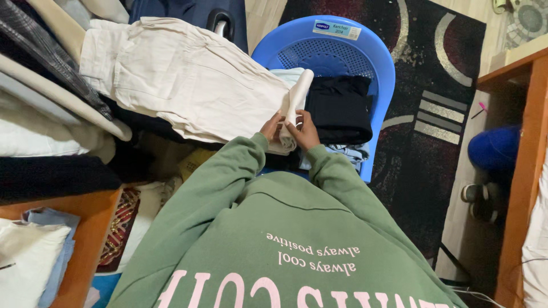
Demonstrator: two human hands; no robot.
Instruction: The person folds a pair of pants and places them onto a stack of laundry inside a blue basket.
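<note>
Both my hands meet over a blue plastic chair point(377, 63). My left hand point(271, 126) and my right hand point(305, 130) grip the near end of a rolled cream cloth point(297, 100) that points away from me across the seat. Cream trousers point(188, 80) spread out to the left of the roll, joined to it. A folded black garment point(339, 108) lies on the chair seat just right of my right hand. My green sweatshirt sleeves fill the lower middle of the view.
Hanging and stacked clothes point(40, 85) crowd the left side. A wooden shelf point(85, 228) with folded white and pale blue cloth stands at lower left. A dark patterned rug point(422, 142) lies under the chair. Wooden furniture point(525, 171) rises on the right, with a blue object point(496, 148) beside it.
</note>
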